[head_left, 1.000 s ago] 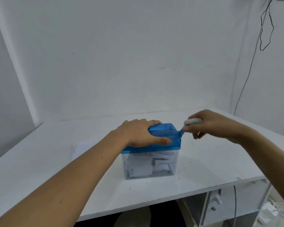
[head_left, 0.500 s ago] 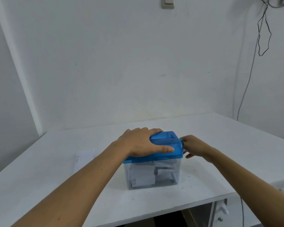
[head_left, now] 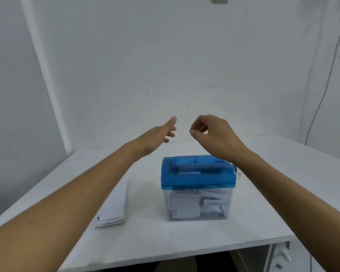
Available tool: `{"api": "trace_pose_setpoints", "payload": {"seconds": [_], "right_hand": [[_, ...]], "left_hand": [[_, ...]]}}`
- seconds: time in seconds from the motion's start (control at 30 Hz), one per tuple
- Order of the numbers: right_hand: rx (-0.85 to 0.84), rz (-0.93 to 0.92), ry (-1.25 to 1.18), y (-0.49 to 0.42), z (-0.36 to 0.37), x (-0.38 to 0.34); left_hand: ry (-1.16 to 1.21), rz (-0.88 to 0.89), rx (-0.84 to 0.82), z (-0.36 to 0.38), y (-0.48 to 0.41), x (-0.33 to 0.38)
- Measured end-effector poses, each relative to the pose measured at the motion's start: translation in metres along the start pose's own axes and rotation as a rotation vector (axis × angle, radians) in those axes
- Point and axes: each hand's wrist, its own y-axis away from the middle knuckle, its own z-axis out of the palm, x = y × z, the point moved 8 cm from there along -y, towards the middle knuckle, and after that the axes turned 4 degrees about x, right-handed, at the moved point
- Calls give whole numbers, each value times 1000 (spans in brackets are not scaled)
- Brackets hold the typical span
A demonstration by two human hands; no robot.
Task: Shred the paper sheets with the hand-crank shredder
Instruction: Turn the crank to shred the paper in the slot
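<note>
The hand-crank shredder [head_left: 197, 173] has a blue lid on a clear bin, and shredded paper fills the bin's lower part. It stands in the middle of the white table [head_left: 263, 213]. Its crank [head_left: 237, 172] shows only as a small piece at the lid's right end, behind my right forearm. A stack of white paper sheets [head_left: 115, 209] lies on the table left of the shredder, partly under my left forearm. My left hand [head_left: 161, 132] is raised above and behind the shredder, fingers extended, holding nothing. My right hand [head_left: 208, 131] is raised beside it, fingers loosely curled, empty.
White walls close the table at the back and left. A wall switch [head_left: 220, 0] sits at the top edge. Black cables [head_left: 322, 95] hang down the right wall. A white cabinet with a handle [head_left: 281, 256] stands under the table's right front edge.
My left hand has lifted off the shredder's lid and my right hand has let go of the crank. Both have risen above the shredder. The paper stack is more exposed.
</note>
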Motion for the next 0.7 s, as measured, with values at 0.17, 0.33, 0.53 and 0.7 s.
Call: {"api": "trace_pose_setpoints", "payload": {"seconds": [0.17, 0.33, 0.53, 0.7], "right_hand": [[-15, -194, -15, 1, 36, -81], [-148, -229, -141, 17, 101, -133], [-411, 150, -85, 59, 232, -75], [-412, 313, 190, 87, 275, -25]], "left_hand": [[114, -61, 200, -63, 11, -47], [77, -77, 277, -94, 35, -102], [-112, -243, 320, -80, 63, -216], [-101, -302, 414, -55, 88, -272]]}}
